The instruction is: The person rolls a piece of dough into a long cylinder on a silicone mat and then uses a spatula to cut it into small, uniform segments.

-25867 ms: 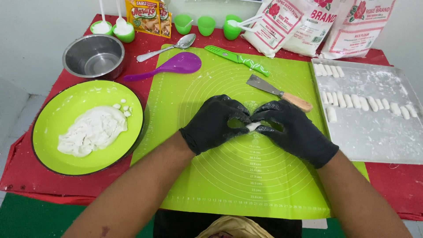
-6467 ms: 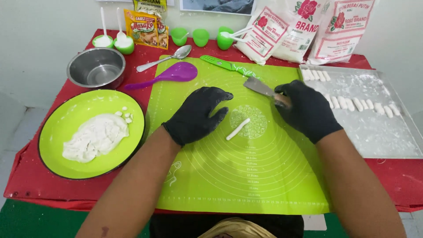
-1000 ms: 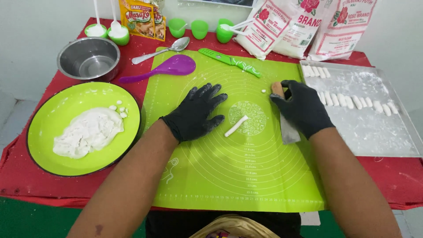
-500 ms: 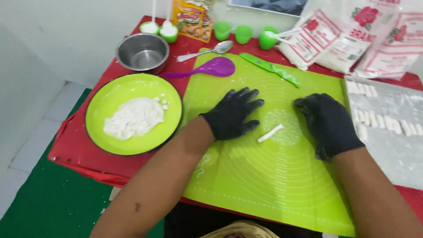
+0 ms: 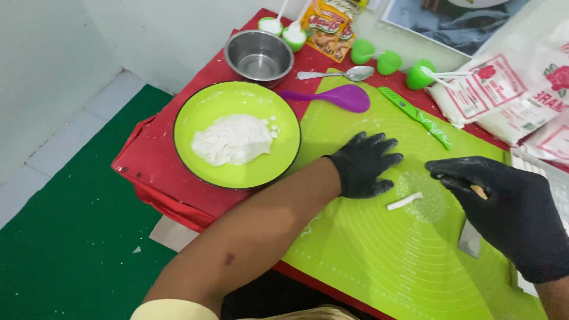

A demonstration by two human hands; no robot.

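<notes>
left hand, in a black glove, lay palm down on the lime green silicone mat, fingers spread and pointing toward the far edge, gripping nothing. right hand, also black-gloved, was curled over a scraper; a bit of its wooden handle showed near the knuckles and its metal blade stuck out below the palm, resting on the mat. a small white dough stick lay on the mat between the two hands, just beside the left hand's fingertips and touching neither hand, at the rim of a floured round patch.

left of the mat, a lime green plate held a heap of white flour. beyond it stood a steel bowl. a purple spoon and a metal spoon lay at the mat's far edge, a green knife lay slantwise on the mat. white flour bags sat at far right. all stood on a red tablecloth.
</notes>
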